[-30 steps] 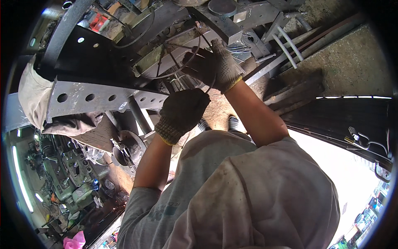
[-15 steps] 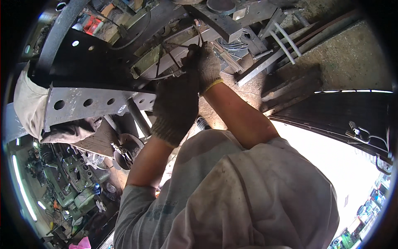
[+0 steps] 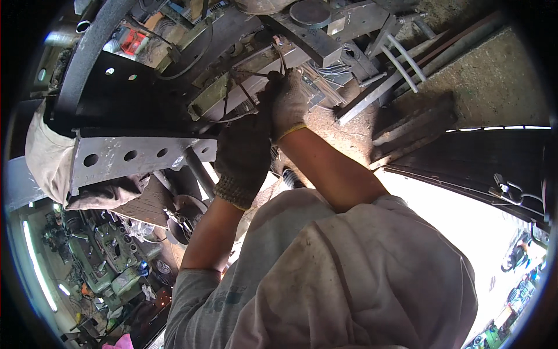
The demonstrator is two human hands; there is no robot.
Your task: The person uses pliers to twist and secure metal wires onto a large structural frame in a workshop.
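Observation:
My left hand (image 3: 241, 152), in a dark-looking knit work glove, is in shadow with its back toward me. It appears closed beside my right hand (image 3: 289, 107), which wears a pale glove with a yellow cuff edge. That hand is curled into a fist against the left one. What lies between the fingers is dark and hidden. Just past the fingertips, thin dark rods (image 3: 247, 90) form an angular frame in front of a long grey metal beam (image 3: 261, 75). One bent rod (image 3: 282, 57) rises by the right hand's fingers.
A steel bar with round holes (image 3: 116, 152) runs across the left, with a pale cloth (image 3: 46, 148) draped over its end. A thick curved pipe (image 3: 87, 55) stands behind it. Metal bars (image 3: 372, 96) lie at the right. Machinery (image 3: 104, 250) and orange sparks (image 3: 161, 299) show lower left.
The view has shifted slightly, so the surroundings sit a little lower and to the right. Both hands stay together near the rods. Small orange sparks now show at the lower left.

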